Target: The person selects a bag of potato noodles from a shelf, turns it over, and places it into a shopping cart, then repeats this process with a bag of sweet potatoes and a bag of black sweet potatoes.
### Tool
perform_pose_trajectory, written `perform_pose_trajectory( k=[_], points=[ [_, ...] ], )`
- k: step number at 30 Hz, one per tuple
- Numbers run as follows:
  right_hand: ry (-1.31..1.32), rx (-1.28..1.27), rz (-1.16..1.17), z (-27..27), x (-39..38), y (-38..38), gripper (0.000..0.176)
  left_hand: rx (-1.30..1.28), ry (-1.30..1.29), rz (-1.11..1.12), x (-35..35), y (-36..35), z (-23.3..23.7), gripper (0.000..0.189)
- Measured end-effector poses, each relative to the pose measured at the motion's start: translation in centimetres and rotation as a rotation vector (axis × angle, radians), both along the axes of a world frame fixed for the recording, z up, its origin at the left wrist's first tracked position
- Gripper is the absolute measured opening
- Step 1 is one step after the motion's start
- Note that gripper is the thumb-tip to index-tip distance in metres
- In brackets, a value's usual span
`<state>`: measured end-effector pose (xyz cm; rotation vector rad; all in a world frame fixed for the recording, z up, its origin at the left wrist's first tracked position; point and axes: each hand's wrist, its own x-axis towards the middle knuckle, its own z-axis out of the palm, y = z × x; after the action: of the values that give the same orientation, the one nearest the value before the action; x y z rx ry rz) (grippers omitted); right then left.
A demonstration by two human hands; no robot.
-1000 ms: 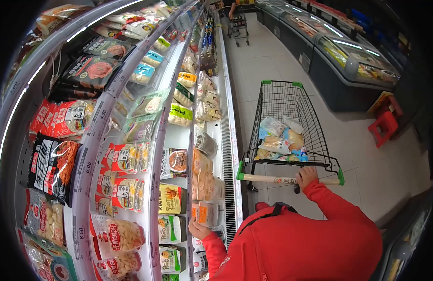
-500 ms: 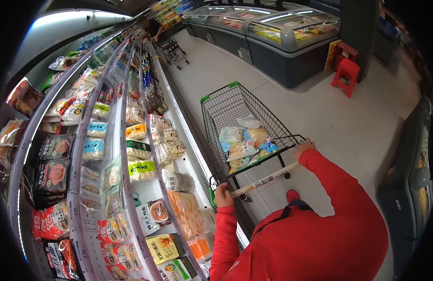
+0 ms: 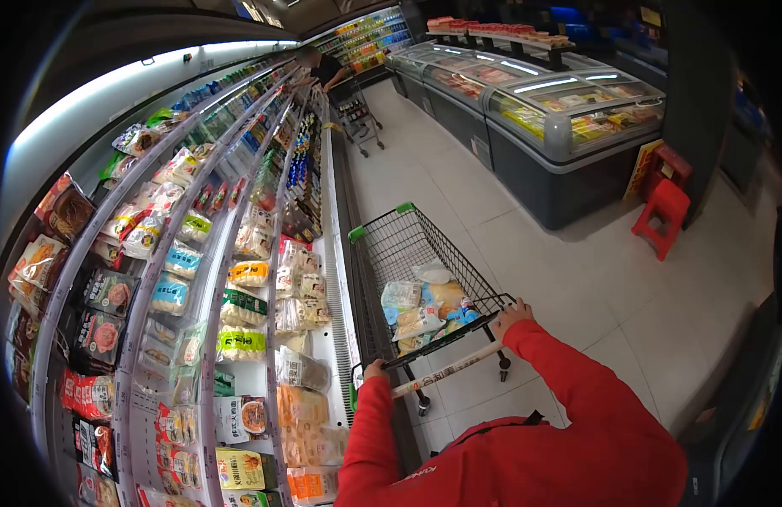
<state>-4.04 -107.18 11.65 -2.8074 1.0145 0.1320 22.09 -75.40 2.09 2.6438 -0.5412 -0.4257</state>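
Note:
A black wire shopping cart (image 3: pixel 458 245) with green corner pieces stands in front of me, close along the shelf edge. My left hand (image 3: pixel 375 370) is closed on the cart's near left corner. At the near right corner, my right hand (image 3: pixel 512 317) is wrapped over the frame, its fingertips partly hidden. The pale push bar (image 3: pixel 450 369) with printed lettering runs between my two arms. Several bagged goods (image 3: pixel 420 321) lie in the near end of the basket, among them white packs and a blue and yellow one.
A chilled shelf (image 3: pixel 336 253) full of packaged noodles and other foods lines the left side. Glass-topped freezers (image 3: pixel 526 160) stand to the right, beside a red stool (image 3: pixel 662 217). Farther up the aisle, a person (image 3: pixel 323 69) in dark clothing leans toward the shelf near another cart (image 3: pixel 357 118).
My view has tilted up and turned, showing more of the far aisle. The freezers and stool sit lower and farther right in view. Both hands stay on the cart.

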Motion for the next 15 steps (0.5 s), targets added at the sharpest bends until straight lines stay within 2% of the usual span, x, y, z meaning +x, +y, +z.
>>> perform_pose_trajectory(
  k=[2, 4, 5, 7, 8, 10, 12, 14, 15],
  points=[
    [-0.012, 0.014, 0.006, 1.0, 1.2, -2.2, 0.044, -0.091, -0.061, 0.045, 2.2, -1.4, -2.7, 0.031],
    [0.010, 0.030, 0.010, 1.9, 2.1, -4.5, 0.044, -0.081, 0.157, 0.172, 4.7, -3.0, -5.4, 0.031],
    [0.010, 0.047, -0.003, 0.7, 1.6, -4.2, 0.044, -0.067, 0.253, 0.222, 5.1, -2.7, -6.6, 0.032],
    [-0.002, 0.039, 0.008, 0.8, 3.4, -6.7, 0.041, -0.004, 0.084, 0.173, 4.0, -5.4, -3.6, 0.032],
    [0.010, 0.032, 0.010, 0.7, 3.9, -7.2, 0.041, -0.034, 0.172, 0.197, 4.5, -6.0, -3.8, 0.032],
    [0.007, -0.015, 0.014, 1.1, 6.1, -10.5, 0.044, -0.106, 0.192, 0.145, 6.5, -7.4, -6.2, 0.032],
    [0.031, 0.016, 0.018, 0.1, 6.1, -11.3, 0.046, -0.109, 0.175, 0.130, 5.5, -8.3, -5.5, 0.033],
    [0.080, 0.016, 0.049, 0.5, 8.2, -13.4, 0.047, -0.160, 0.259, 0.231, 7.3, -10.3, -8.0, 0.032],
    [0.100, -0.017, 0.067, -0.2, 9.2, -14.9, 0.047, -0.100, 0.240, 0.220, 6.6, -12.1, -5.1, 0.030]
  ],
)
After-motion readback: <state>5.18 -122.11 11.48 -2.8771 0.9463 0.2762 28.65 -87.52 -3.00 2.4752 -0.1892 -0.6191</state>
